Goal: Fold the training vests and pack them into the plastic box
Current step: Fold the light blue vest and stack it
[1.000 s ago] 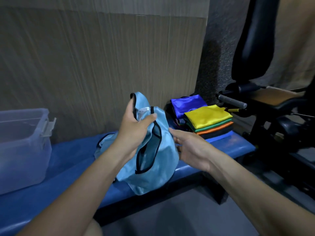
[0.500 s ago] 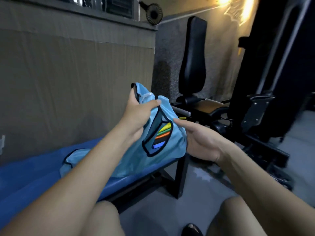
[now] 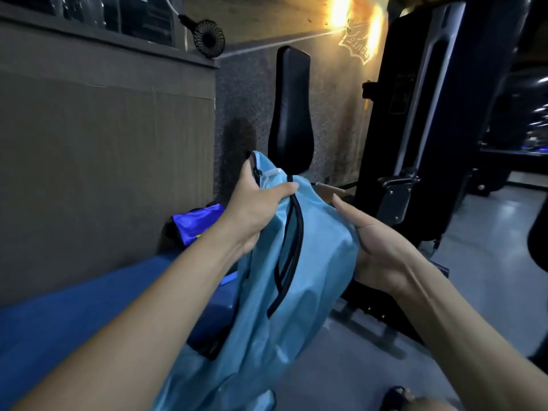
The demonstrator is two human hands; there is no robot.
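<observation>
A light blue training vest with black trim hangs in the air over the end of the blue bench. My left hand grips its top by the collar, thumb across the fabric. My right hand holds the vest's right side, thumb on the front and fingers hidden behind the cloth. The vest's lower part drapes down toward my lap. A corner of the purple folded vest on the pile shows behind my left forearm. The plastic box is out of view.
The blue padded bench runs along the brown wall on the left. A black gym machine with an upright back pad and a dark frame stands close on the right. Grey floor lies below right.
The vest has been lifted off the bench and now hangs free between both hands. My view has swung right and up; the plastic box and most of the folded pile left the frame.
</observation>
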